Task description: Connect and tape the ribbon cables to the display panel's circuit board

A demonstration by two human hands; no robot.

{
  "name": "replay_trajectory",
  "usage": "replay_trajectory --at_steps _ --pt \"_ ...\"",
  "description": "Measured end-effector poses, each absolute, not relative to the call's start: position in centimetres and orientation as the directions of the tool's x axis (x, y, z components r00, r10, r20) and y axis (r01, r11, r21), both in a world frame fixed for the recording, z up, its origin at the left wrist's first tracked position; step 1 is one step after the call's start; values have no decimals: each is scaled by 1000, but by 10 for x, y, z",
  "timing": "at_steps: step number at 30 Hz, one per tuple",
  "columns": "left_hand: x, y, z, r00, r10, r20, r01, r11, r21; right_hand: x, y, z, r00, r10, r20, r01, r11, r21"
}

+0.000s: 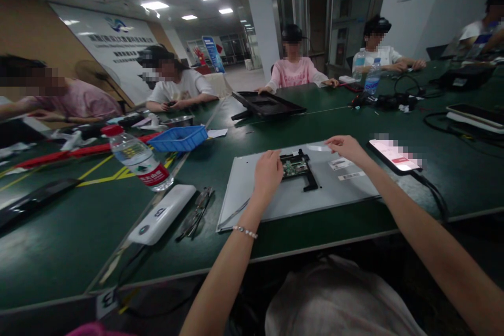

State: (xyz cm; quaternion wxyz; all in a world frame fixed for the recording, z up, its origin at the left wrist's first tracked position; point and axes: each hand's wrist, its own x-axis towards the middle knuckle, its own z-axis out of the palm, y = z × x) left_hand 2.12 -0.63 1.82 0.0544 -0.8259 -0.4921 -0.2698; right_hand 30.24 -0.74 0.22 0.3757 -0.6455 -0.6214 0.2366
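A flat grey panel point(244, 178), looking like the back of a display, lies before me on the green table. On it sit a green circuit board point(296, 168) and a black bracket point(311, 181). My left hand point(270, 172) rests at the board's left edge, its fingers curled in; what they hold, if anything, is hidden. Over the panel's far right side, my right hand point(347, 148) pinches the end of a pale translucent strip point(317, 147), perhaps tape. Labels point(350, 176) are stuck on the panel below that hand.
Left of the panel are glasses point(198, 211), a white power bank point(163, 215), a water bottle point(136, 160) and a blue tray point(179, 139). A lit phone point(395, 156) lies to the right. A black frame point(268, 104) is across the table, where several people sit.
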Motion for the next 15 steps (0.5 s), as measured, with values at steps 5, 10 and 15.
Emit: replay_trajectory --at_steps 5,10,15 --pt "12 3 11 200 885 420 940 -294 172 315 -5 -10 165 963 214 868 -39 -496" --pt "13 4 9 183 924 335 961 -240 137 312 -14 -5 186 952 242 920 -83 -383" --pt "18 0 5 244 923 299 959 -276 68 300 -10 -4 53 933 356 904 107 -415"
